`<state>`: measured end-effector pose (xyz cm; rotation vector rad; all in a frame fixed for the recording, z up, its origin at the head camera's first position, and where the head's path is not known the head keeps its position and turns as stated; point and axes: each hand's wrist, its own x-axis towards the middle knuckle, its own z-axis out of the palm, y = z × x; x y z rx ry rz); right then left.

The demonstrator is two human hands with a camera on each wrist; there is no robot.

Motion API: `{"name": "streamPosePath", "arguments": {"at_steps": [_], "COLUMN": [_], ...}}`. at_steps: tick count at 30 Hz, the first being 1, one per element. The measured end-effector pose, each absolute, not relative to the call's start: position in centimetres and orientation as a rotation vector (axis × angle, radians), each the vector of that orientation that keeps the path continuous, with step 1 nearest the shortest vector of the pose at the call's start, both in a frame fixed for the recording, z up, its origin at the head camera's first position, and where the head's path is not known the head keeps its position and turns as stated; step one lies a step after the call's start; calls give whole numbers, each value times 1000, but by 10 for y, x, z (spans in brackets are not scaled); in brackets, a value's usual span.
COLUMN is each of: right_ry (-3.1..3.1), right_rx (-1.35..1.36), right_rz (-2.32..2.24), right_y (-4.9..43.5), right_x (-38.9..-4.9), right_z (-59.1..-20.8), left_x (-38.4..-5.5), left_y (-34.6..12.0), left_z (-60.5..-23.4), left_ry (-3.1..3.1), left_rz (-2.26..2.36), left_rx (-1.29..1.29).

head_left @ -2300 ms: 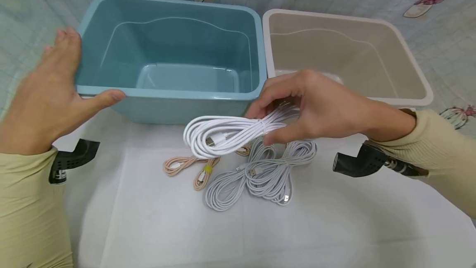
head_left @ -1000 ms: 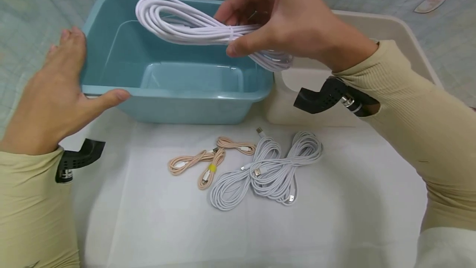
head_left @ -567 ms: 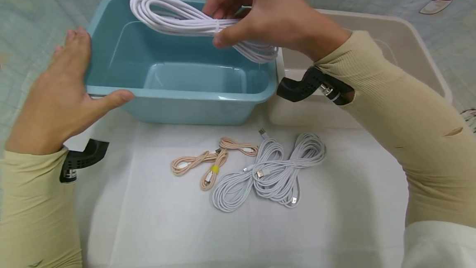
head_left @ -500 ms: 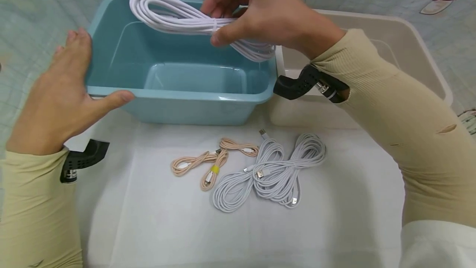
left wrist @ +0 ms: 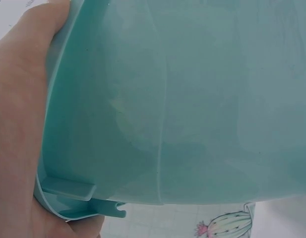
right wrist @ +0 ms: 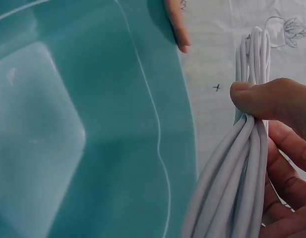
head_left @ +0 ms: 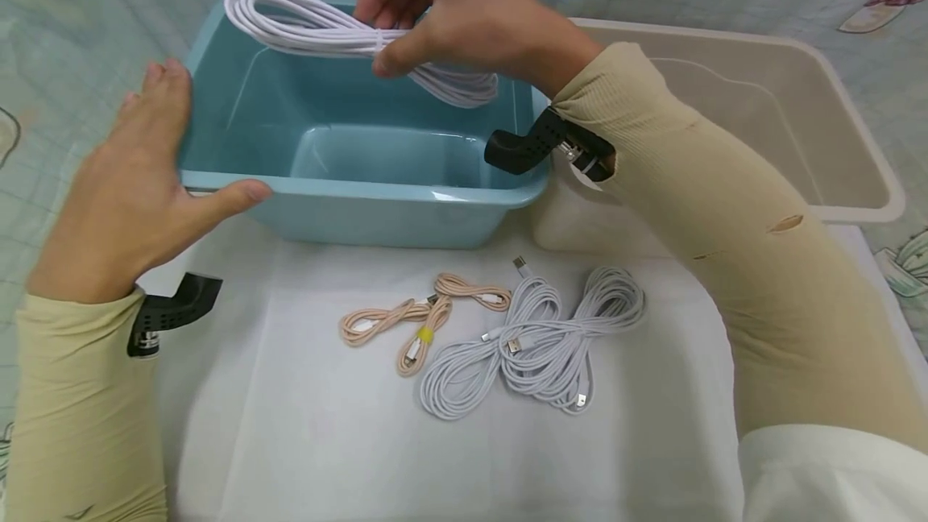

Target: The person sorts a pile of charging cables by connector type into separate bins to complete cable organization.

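My right hand [head_left: 457, 10] pinches a bundled white cable [head_left: 312, 26] near its tie, between thumb and fingers. The coil is held over the back part of a blue plastic bin [head_left: 391, 193]; in the right wrist view its loops [right wrist: 237, 168] fan out below the thumb. At the bin's front left corner rests my left hand [head_left: 123, 176], fingers straight along the outer side and thumb stretched along the front rim. The left wrist view shows that hand [left wrist: 19, 119] against the bin's lip.
A beige bin [head_left: 855, 204] stands right of the blue one, partly hidden by the right sleeve. On the white cloth [head_left: 348, 441] in front lie several pinkish-tan cables [head_left: 384, 319], one with a yellow tie, beside overlapping coils of white-grey cable [head_left: 544, 369].
My right hand has lifted the white cable from above the cables on the cloth, carried it back and left, and now holds it over the blue bin. The left hand stays at the bin's corner.
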<state>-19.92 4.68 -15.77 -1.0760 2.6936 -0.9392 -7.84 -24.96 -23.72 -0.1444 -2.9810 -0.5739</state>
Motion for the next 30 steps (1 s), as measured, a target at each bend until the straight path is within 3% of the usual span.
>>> {"name": "streamPosePath", "arguments": {"at_steps": [30], "right_ry": [2612], "right_rx": [-940], "right_rz": [-962], "right_y": [44], "right_x": [-219], "right_z": [-180], "left_x": [-74], "left_y": [-246], "left_z": [-232], "left_ry": [-2969], "left_rz": [-601], "left_rx": [-191]}}
